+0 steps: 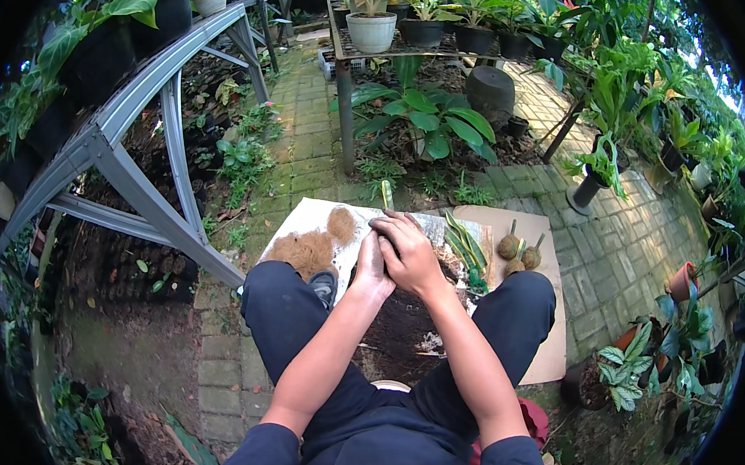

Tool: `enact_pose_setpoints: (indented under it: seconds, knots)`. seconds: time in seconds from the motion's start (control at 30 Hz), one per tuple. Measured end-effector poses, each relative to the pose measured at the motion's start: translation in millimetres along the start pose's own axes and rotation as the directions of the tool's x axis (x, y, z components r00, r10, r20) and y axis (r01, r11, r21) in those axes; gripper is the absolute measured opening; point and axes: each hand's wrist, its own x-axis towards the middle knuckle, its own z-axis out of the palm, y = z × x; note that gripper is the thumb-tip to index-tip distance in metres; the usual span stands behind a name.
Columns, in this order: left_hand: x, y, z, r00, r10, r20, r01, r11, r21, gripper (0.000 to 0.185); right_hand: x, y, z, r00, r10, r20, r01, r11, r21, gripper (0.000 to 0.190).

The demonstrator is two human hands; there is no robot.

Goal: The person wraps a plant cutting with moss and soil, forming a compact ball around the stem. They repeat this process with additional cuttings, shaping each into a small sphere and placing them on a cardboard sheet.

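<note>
My left hand (372, 261) and my right hand (410, 247) are cupped together above the work sheet, closed around something they hide. A short variegated leaf cutting (387, 195) sticks up just beyond the fingers, seemingly from between the hands. Dark soil (399, 323) lies below my wrists. To the left, tan coconut fibre (304, 251) is heaped on a white sheet (296, 218), with a smaller round fibre pad (341, 225) beside it. Right of my hands lie long yellow-edged leaves (465, 241) near green string (477, 281). Several fibre-wrapped balls with stems (509, 246) stand on cardboard (543, 326).
A grey metal frame (173, 150) with potted plants rises at the left. Ahead stands a metal plant table (344, 103) bearing a white pot (370, 33) and black pots. More potted plants, including a variegated one (626, 369), stand at the right on mossy paving (608, 247).
</note>
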Motion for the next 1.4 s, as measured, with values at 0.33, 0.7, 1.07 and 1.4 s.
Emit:
enact_pose_setpoints:
  seconds: [0.33, 0.7, 1.07, 1.4]
  knots:
    - [6.4, -8.8, 2.6, 0.995, -0.047, -0.089, 0.059, 0.989, 0.132, 0.036, -8.8, 10.1, -11.7, 0.985, 0.149, -0.092, -0.137, 0.982, 0.131, 0.026]
    - [3.1, -28.6, -2.5, 0.985, 0.022, -0.169, 0.007, 0.985, 0.175, 0.032, -22.0, 11.1, -3.8, 0.974, 0.097, -0.203, -0.065, 0.985, 0.161, 0.024]
    - [-1.3, -8.3, 10.6, 0.978, 0.098, -0.186, -0.071, 0.987, 0.147, 0.038, -8.9, 4.6, 6.8, 0.960, 0.055, -0.274, -0.026, 0.994, 0.108, 0.020]
    - [-15.2, 9.9, 33.6, 0.968, 0.073, -0.242, -0.050, 0.994, 0.100, 0.037, -3.6, -9.8, 4.2, 0.971, 0.001, -0.241, 0.022, 0.996, 0.090, 0.021]
